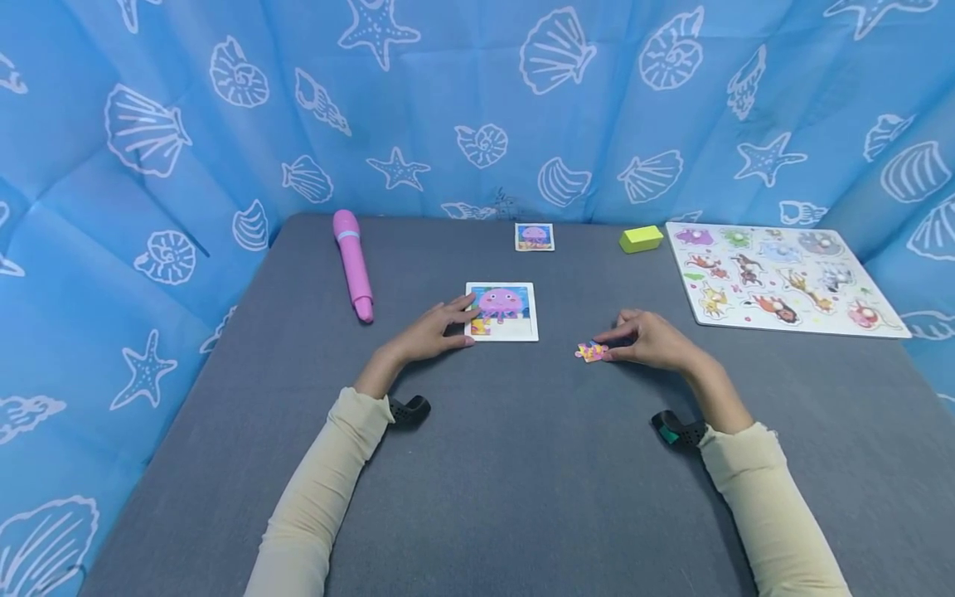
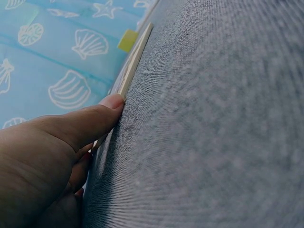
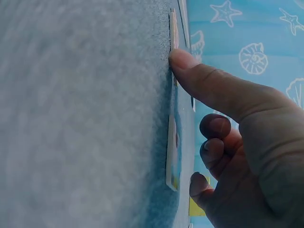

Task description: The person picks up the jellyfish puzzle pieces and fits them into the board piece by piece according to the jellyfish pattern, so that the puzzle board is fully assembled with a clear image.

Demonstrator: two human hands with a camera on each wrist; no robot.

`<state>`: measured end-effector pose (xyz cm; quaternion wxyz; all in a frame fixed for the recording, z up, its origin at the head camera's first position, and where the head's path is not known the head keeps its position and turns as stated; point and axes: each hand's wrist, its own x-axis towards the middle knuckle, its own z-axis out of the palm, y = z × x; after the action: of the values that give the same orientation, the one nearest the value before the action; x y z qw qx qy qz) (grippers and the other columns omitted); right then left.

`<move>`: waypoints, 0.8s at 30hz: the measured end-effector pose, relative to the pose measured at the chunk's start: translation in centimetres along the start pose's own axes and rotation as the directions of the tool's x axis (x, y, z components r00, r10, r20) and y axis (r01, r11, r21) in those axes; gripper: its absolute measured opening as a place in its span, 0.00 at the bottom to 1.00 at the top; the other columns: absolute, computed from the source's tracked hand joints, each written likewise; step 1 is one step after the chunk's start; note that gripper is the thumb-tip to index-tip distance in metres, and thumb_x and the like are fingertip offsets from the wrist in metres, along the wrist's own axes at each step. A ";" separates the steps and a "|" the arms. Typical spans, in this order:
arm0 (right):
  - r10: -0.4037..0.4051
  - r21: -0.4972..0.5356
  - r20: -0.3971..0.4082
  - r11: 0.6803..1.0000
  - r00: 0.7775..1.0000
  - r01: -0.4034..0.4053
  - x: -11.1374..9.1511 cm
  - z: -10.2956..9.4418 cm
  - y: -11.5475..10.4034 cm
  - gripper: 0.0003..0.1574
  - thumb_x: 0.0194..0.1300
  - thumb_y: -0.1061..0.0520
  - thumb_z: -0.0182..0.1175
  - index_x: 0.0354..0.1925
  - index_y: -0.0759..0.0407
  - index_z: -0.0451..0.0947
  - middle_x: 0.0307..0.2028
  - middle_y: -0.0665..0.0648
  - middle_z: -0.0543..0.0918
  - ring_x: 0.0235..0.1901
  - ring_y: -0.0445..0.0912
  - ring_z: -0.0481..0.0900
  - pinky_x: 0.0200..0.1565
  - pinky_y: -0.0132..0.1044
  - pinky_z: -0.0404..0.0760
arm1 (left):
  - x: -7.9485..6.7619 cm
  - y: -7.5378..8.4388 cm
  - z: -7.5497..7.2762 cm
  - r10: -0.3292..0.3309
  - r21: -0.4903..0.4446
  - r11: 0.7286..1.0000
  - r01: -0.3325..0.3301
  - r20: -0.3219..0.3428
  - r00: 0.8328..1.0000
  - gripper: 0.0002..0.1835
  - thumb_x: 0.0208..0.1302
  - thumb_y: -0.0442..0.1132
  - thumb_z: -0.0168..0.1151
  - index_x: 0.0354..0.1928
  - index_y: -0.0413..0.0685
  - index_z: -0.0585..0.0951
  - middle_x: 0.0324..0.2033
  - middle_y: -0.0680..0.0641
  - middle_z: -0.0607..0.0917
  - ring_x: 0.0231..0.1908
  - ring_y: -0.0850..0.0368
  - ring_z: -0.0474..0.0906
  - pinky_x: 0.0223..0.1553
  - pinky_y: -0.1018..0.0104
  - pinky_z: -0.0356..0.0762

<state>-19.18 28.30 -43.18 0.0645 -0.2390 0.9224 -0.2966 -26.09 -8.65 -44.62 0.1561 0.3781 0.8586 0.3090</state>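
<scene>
My left hand (image 1: 429, 333) lies at the left edge of a white-framed puzzle board (image 1: 515, 336), its fingers reaching over the rim. In the left wrist view the thumb (image 2: 113, 101) touches the board's side. The board shows a pink jellyfish, with picture pieces in its upper part and lower left corner and a bare white patch at the lower right. To the right, my right hand (image 1: 651, 340) pinches a colourful jigsaw piece (image 1: 589, 352) low over the table between thumb and forefinger. Its other fingers curl in. In the right wrist view, another flat piece (image 3: 172, 156) shows below the thumb.
A small jellyfish picture card (image 1: 534, 237) lies behind the board. A yellow-green block (image 1: 641, 240) and a white animal peg board (image 1: 791, 278) are at the back right. A pink microphone-shaped toy (image 1: 354, 265) lies at the left. A blue shell-print curtain (image 1: 448, 99) hangs behind the grey table.
</scene>
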 end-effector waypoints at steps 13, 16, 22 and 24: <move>0.049 0.126 0.010 0.991 0.999 -0.050 1.3 0.8 -0.6 0.14 0.54 0.54 0.67 0.40 0.58 0.85 0.25 0.51 0.71 0.26 0.38 0.60 0.28 0.30 0.61 | 0.1 -0.3 0.1 0.000 -0.004 1.000 0.000 0.004 1.000 0.31 0.63 0.44 0.57 0.67 0.44 0.62 0.71 0.43 0.52 0.71 0.48 0.44 0.70 0.47 0.38; 0.055 0.125 0.017 0.991 0.998 -0.056 1.8 1.1 -0.8 0.13 0.54 0.54 0.67 0.40 0.57 0.85 0.27 0.52 0.73 0.27 0.39 0.61 0.28 0.30 0.62 | 0.1 -0.2 0.1 -0.005 -0.011 1.000 0.005 0.006 1.000 0.32 0.63 0.45 0.57 0.67 0.45 0.62 0.71 0.44 0.51 0.71 0.49 0.43 0.70 0.48 0.37; 0.056 0.114 0.028 0.992 0.998 -0.059 2.5 1.3 -1.3 0.13 0.53 0.54 0.67 0.39 0.56 0.84 0.28 0.53 0.74 0.28 0.41 0.63 0.29 0.30 0.63 | 0.0 -0.1 0.1 -0.010 -0.012 1.000 0.010 0.005 1.000 0.32 0.63 0.45 0.58 0.67 0.46 0.62 0.71 0.45 0.51 0.71 0.49 0.43 0.70 0.48 0.37; 0.043 0.110 0.026 0.993 0.999 -0.045 2.7 1.4 -1.3 0.15 0.53 0.54 0.68 0.41 0.57 0.84 0.27 0.53 0.73 0.27 0.41 0.62 0.29 0.30 0.62 | 0.0 -0.2 0.1 -0.011 -0.008 1.000 0.011 0.005 1.000 0.32 0.63 0.45 0.57 0.67 0.46 0.61 0.71 0.45 0.51 0.71 0.49 0.43 0.70 0.48 0.37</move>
<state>-20.63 25.34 -43.54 0.0951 -0.2183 0.9088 -0.3426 -26.15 -8.65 -44.81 0.1612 0.3736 0.8590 0.3107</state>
